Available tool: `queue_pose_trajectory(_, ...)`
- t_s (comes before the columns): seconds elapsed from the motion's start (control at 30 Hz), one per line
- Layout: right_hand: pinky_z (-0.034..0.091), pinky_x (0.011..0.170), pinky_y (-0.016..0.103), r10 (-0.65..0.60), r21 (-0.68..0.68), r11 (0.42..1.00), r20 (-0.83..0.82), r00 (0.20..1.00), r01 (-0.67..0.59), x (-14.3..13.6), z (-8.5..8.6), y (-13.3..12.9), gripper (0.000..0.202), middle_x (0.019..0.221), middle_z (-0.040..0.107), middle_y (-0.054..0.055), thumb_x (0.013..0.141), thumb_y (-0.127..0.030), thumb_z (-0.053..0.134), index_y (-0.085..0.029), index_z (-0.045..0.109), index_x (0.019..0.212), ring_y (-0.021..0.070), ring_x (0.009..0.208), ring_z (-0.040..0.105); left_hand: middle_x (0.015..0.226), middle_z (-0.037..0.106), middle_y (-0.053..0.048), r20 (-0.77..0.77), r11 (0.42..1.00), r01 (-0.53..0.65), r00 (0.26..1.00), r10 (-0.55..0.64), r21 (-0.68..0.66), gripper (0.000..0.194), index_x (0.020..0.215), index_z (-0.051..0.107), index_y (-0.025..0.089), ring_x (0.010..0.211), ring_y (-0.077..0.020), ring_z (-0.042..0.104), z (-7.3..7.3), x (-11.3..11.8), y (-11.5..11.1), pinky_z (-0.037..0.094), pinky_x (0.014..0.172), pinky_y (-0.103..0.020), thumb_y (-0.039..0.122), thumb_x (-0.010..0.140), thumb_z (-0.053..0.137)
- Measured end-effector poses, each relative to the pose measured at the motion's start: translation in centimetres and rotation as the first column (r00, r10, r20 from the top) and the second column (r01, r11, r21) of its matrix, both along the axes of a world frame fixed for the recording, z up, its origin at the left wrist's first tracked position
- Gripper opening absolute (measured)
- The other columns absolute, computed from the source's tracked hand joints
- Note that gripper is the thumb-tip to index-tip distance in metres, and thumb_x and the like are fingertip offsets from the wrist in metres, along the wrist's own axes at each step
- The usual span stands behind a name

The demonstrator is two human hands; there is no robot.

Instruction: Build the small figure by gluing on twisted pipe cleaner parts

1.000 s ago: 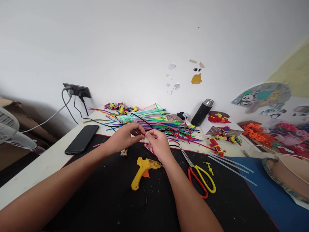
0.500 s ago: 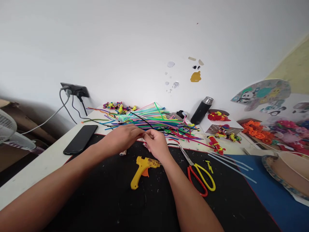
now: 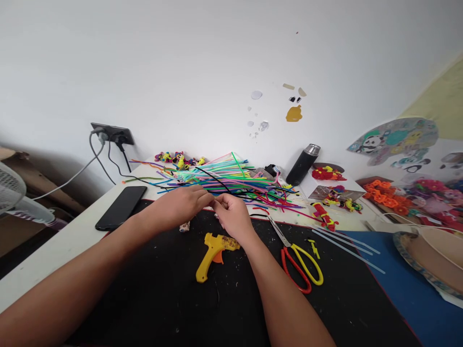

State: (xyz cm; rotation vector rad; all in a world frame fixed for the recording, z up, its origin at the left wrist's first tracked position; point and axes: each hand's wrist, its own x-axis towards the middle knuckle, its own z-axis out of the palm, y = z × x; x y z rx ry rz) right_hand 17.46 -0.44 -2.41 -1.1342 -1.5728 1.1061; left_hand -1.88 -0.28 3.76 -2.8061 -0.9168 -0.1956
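My left hand point(image 3: 184, 205) and my right hand point(image 3: 233, 217) meet fingertip to fingertip over the far edge of the black mat point(image 3: 144, 289). Both are closed in a pinch; what lies between the fingers is too small and hidden to name. Just below my left hand is a small pale patterned piece point(image 3: 184, 226). A yellow glue gun point(image 3: 213, 253) lies on the mat below my hands. Right of my right forearm, scissors point(image 3: 296, 260) with red and yellow handles lie slightly spread. Behind my hands is a heap of coloured pipe cleaners point(image 3: 231, 176).
A black phone point(image 3: 121, 208) lies at the left. A black flask point(image 3: 303, 165) leans at the back, near a white box with small figures. Clear glue sticks point(image 3: 350, 250) and a round basket point(image 3: 427, 265) are at the right. Wires hang from a wall socket point(image 3: 113, 134).
My hands remain together, with small shifts of the fingers. More of the small patterned piece shows below my left hand.
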Motion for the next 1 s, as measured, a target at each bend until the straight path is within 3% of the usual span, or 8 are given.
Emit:
queue_pose_trajectory(0.3,0.026,0.043,0.024,0.012,-0.029,1.0,-0.038,0.999,-0.013,-0.1,-0.1,0.0,0.028,0.054,0.051,-0.006,0.088,-0.046,0.071,-0.021,0.065,0.078,0.011,0.042,0.042,0.102,0.072,-0.008,-0.005,0.999,0.032,0.999,-0.032,0.013,0.021,0.116,0.066,0.015,0.093,-0.0236,0.066,0.1,-0.2,0.0,0.049,0.078,-0.033,0.007,0.1,0.056)
queue_pose_trajectory(0.57,0.024,0.037,0.023,0.068,-0.132,0.986,-0.233,0.97,-0.101,-0.3,0.9,-0.5,0.031,0.05,0.048,-0.008,0.083,-0.049,0.076,-0.02,0.065,0.077,0.0084,0.035,0.041,0.089,0.069,-0.007,0.06,0.951,0.142,0.985,-0.164,0.275,0.018,0.102,0.065,0.015,0.081,-0.0225,0.061,-0.3,-0.7,0.5,0.046,0.072,-0.032,0.011,0.105,0.048)
queue_pose_trajectory(0.7,0.02,0.034,0.023,0.088,-0.157,0.975,-0.386,0.918,-0.159,-0.6,1.4,-0.8,0.029,0.046,0.043,-0.011,0.081,-0.045,0.076,-0.02,0.065,0.075,0.0067,0.032,0.034,0.097,0.073,-0.009,0.189,0.941,0.158,0.957,-0.22,0.3,0.022,0.104,0.065,0.017,0.088,-0.021,0.064,-0.9,-0.7,0.6,0.049,0.077,-0.031,0.016,0.108,0.043)
queue_pose_trajectory(0.8,0.019,0.034,0.022,0.084,-0.177,0.968,-0.441,0.894,-0.179,-0.7,1.6,-0.8,0.026,0.043,0.039,-0.012,0.08,-0.043,0.076,-0.02,0.065,0.074,0.0064,0.031,0.032,0.095,0.074,-0.008,0.323,0.977,0.083,0.936,-0.144,0.194,0.024,0.102,0.066,0.018,0.088,-0.0205,0.067,-1.4,-0.4,0.7,0.05,0.078,-0.03,0.017,0.107,0.042)
queue_pose_trajectory(0.9,0.021,0.033,0.022,0.057,-0.175,0.974,-0.434,0.899,-0.146,-0.6,1.6,-0.6,0.024,0.043,0.039,-0.012,0.079,-0.042,0.074,-0.02,0.066,0.075,0.0067,0.032,0.033,0.096,0.076,-0.006,0.453,0.995,-0.026,0.889,0.068,-0.097,0.02,0.109,0.066,0.02,0.086,-0.02,0.07,-1.2,-0.1,0.7,0.052,0.076,-0.029,0.023,0.104,0.047)
queue_pose_trajectory(1.0,0.024,0.034,0.022,0.024,-0.156,0.984,-0.387,0.922,-0.09,-0.4,1.4,-0.4,0.022,0.045,0.043,-0.011,0.08,-0.041,0.072,-0.02,0.067,0.076,0.007,0.032,0.036,0.106,0.077,-0.007,0.498,0.889,-0.049,0.814,0.299,-0.455,0.031,0.123,0.063,0.02,0.088,-0.0211,0.073,-0.6,-0.3,0.9,0.056,0.076,-0.03,0.039,0.1,0.056)
